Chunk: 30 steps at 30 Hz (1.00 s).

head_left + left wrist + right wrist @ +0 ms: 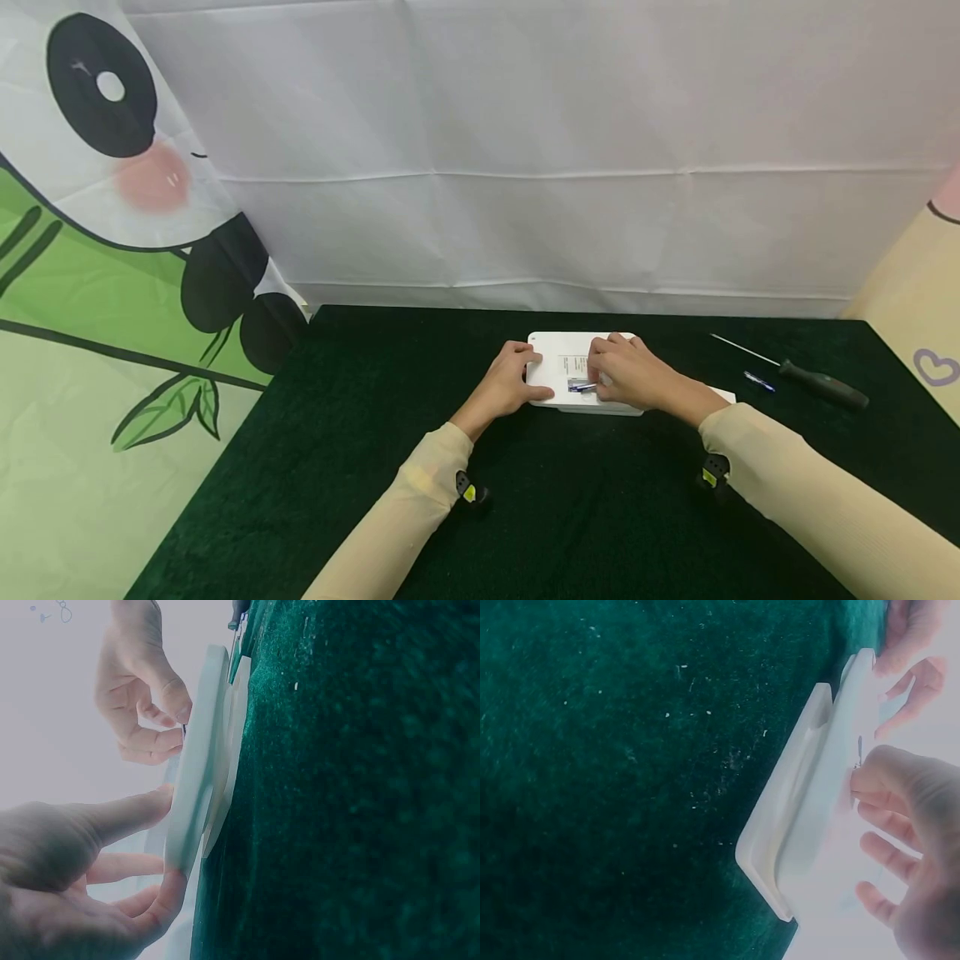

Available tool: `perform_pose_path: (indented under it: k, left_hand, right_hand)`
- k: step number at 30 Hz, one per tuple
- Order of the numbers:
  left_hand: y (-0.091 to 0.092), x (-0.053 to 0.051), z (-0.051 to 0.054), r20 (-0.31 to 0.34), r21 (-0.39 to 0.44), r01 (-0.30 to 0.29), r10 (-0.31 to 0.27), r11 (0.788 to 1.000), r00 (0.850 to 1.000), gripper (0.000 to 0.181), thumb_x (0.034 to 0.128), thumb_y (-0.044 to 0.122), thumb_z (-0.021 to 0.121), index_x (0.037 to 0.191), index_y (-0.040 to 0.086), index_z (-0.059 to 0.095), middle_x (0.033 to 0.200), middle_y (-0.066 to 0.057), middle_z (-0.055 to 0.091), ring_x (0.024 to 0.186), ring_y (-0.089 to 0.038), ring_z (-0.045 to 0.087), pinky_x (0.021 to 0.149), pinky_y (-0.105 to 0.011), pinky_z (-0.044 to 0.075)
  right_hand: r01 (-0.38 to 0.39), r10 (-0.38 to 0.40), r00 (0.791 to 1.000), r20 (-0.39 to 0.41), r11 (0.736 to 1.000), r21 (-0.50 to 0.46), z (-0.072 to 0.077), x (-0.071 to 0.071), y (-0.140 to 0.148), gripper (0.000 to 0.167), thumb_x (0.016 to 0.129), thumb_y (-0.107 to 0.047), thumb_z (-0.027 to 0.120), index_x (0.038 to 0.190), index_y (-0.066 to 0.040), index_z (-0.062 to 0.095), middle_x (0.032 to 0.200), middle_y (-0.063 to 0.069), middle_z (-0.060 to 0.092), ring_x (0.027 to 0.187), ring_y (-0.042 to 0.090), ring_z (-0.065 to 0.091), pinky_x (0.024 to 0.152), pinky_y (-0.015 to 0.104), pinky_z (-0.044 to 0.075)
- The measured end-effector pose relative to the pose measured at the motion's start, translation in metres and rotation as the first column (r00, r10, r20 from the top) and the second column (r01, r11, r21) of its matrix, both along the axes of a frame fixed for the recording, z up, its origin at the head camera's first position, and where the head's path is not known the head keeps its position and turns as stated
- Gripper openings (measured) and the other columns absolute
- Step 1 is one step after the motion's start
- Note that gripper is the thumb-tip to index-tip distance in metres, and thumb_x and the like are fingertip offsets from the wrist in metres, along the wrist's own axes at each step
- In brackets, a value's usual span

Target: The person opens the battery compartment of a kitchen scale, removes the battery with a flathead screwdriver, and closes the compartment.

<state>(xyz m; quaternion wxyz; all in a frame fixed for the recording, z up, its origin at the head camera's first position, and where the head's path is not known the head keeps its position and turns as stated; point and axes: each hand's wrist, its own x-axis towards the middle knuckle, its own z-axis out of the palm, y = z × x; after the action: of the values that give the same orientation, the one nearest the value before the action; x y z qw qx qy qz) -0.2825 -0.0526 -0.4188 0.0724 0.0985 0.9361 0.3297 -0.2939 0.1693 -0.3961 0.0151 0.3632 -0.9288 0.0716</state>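
The dark green table carries everything; the white device lies flat on it near the far edge, label and slot facing up; well to the device's right lies a screwdriver, blade angled away; at the device's left end the left hand is partly closed, thumb on top and fingers round the edge, holding it; over the device's middle the right hand is bent nearly closed, seemingly pinching a blue-and-silver cylinder at the slot, its grip partly hidden; a white piece shows to the device's right, mostly behind the wrist; between device and screwdriver lies a loose cylinder.

The likely risks: the pinched cylinder could spring out if fingertips slip on its smooth side; the device could tip or slide if the left hand slackens; the loose cylinder could roll if a sleeve brushes it.
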Motion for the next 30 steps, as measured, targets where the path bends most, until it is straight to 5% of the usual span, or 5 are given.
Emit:
perform_pose_path:
  k: [10, 30]
  left_hand:
    - [0.0007, -0.0001, 0.0002, 0.0, -0.008, 0.006, -0.006, 1.0, 1.0, 0.06, 0.0846, 0.027, 0.078, 0.136, 0.006, 0.056, 0.151, -0.01, 0.035, 0.135, -0.026, 0.039, 0.111, -0.041, 0.037]
    - [0.0049, 0.0, 0.0007, 0.002, -0.012, -0.002, 0.002, 1.0, 1.0, 0.06, 0.0844, 0.027, 0.078, 0.136, 0.006, 0.056, 0.151, -0.011, 0.035, 0.135, -0.027, 0.04, 0.11, -0.042, 0.038]
  right_hand:
    - [-0.028, 0.029, 1.0, 0.009, 0.998, -0.05, -0.0057, -0.0034, 0.0022, 0.007, 0.08, -0.014, 0.072, 0.082, -0.015, 0.066, 0.103, 0.004, 0.061, 0.097, 0.024, 0.053, 0.079, 0.042, 0.045]
    - [-0.02, 0.03, 0.996, 0.082, 0.992, -0.125, -0.0083, -0.0047, 0.01, 0.01, 0.078, -0.011, 0.071, 0.084, -0.015, 0.065, 0.102, 0.003, 0.059, 0.092, 0.02, 0.05, 0.079, 0.037, 0.044]
